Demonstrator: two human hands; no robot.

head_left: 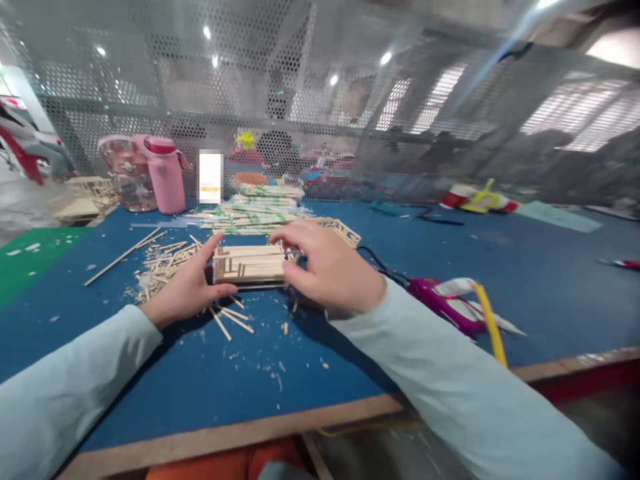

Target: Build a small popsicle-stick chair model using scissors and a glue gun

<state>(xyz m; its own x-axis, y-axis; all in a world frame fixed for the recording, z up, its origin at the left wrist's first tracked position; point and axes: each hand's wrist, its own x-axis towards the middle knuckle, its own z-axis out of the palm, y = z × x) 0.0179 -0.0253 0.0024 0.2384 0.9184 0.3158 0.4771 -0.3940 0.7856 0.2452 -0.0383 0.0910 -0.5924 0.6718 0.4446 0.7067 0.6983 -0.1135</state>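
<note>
A small boxy frame built of thin wooden sticks [255,263] lies between my two hands at the middle of the table. My left hand [187,283] grips its left end, thumb at the front and a finger at the back. At the right end, my right hand [333,263] curls over the frame with thumb and fingers on it, hiding that corner. Loose short sticks [170,263] form a pile behind and left of my left hand. A few more cut sticks [233,320] lie in front of the frame.
A purple hot glue gun [445,303] lies by my right forearm, with a yellow strip [490,323] beside it. Wrapped stick bundles [265,207] are stacked behind the frame. A pink bottle [167,177] and a clear bottle [131,177] stand back left, before a perforated metal screen [280,87].
</note>
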